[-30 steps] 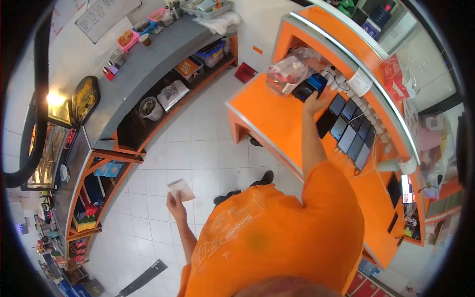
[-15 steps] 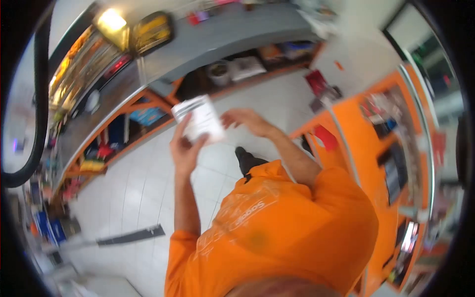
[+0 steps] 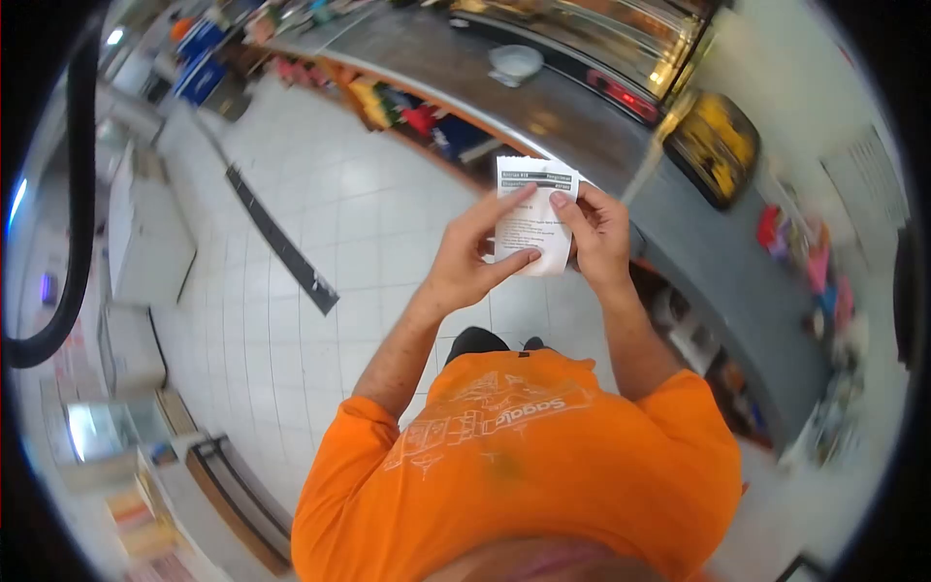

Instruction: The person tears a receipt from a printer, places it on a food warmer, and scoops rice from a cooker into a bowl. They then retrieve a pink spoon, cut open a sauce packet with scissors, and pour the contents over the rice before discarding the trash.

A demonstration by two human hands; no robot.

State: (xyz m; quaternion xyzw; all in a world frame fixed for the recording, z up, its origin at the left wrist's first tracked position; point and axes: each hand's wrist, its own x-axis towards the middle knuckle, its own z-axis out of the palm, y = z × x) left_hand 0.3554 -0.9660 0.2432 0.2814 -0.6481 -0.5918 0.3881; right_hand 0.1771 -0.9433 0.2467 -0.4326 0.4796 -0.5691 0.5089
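Observation:
A white printed receipt with dark header bars is held up in front of my chest, its print facing me. My left hand grips its left side, with the thumb across the lower part and a finger lying over the upper print. On the right edge, my right hand pinches the paper, thumb on the front and the other fingers behind. The receipt hangs above the tiled floor, close to the front edge of the counter.
A grey counter curves along the front and right, bearing a white bowl, a lit glass display case and a black-and-yellow case. A dark strip lies on the floor. White chest units stand at left.
My body has turned left, so the display case now appears at upper right. My right hand, apart from the paper before, has taken hold of the receipt's right edge.

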